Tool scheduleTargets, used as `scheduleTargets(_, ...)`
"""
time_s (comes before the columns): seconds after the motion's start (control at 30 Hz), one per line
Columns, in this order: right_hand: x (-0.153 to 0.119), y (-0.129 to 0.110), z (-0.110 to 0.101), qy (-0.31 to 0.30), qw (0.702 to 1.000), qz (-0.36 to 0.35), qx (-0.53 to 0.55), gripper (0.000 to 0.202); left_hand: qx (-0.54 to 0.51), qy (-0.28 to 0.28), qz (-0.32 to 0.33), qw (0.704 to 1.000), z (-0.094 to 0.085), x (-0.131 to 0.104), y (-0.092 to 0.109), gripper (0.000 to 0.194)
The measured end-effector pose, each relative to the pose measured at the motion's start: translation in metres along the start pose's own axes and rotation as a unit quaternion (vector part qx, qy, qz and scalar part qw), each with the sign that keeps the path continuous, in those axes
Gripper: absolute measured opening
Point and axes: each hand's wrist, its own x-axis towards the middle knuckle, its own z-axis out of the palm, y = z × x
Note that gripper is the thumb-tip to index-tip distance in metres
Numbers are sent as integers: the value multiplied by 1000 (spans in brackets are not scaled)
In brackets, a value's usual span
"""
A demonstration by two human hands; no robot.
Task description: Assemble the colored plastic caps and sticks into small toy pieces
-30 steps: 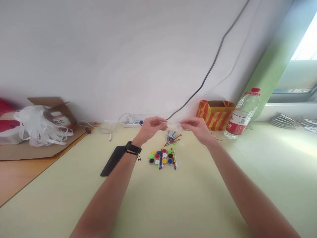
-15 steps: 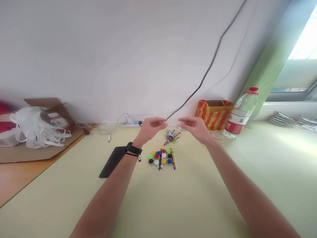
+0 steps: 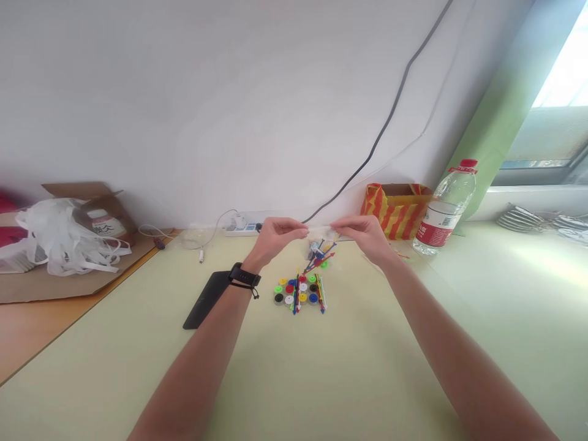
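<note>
My left hand pinches one side of a clear plastic bag, thumb against fingers. On the other side my right hand pinches the bag's upper edge in the same way. Just below the hands, coloured arrow-shaped pieces and small parts show in a heap; whether all of them lie inside the bag I cannot tell. Nearer to me on the table stand several round pieces with coloured tops. Two bundles of coloured plastic arrows lie among and beside them.
A black flat device lies by my left forearm. Behind are a power strip, a red-and-yellow striped bag and a large water bottle. At far left, white plastic strips spill from a cardboard box.
The fingers of my right hand have straightened and pressed closer together on the bag. The bag's edge between the hands looks whiter and more bunched. The view has shifted slightly.
</note>
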Motion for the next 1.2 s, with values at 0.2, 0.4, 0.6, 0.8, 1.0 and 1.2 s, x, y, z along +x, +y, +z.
scheduleTargets(0.2,-2,-6,0,-20,1000,9,-12,23,34,5,8,999,3,1,1,37)
scheduleTargets(0.4,-2,-8,2,-17,999,22,-22,48,101,-11,41,994,4,4,1,29)
scheduleTargets(0.6,-1,-8,2,-42,997,32,-64,34,50,-17,20,998,5,3,1,27)
scheduleTargets(0.8,-1,-14,4,-2,994,-52,-94,17,5,15,-10,1000,4,2,0,25)
scheduleTargets(1.0,-1,-22,5,-2,994,-58,-91,12,-5,9,-18,1000,5,2,2,31)
scheduleTargets(1.2,-3,-25,2,-40,993,-12,-112,30,2,8,-5,1000,9,3,2,35)
